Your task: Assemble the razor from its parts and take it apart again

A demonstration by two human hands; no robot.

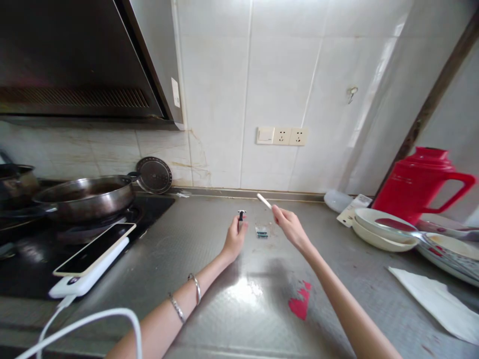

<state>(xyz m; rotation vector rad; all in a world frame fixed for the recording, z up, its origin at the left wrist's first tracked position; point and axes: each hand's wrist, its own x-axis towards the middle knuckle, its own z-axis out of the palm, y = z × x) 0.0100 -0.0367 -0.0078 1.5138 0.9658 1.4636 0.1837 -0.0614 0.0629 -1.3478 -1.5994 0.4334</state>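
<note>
The steel countertop (202, 309) is running between the black cooktop (22, 279), which the left of the view is cutting off, and the red thermos jug (415, 192) near the right rear corner; wide steel strips are separating the hands from the cooktop and the white bowls (381, 243). Toward the rear edge, the right hand (290, 225) is pinching a white stick (264, 201), hiding its lower end; the left hand (235, 238) is gripping a T-headed tool (241, 215), partly covering its handle. Between them, a small packet (262, 232) is lying flat, its markings illegible.
</note>
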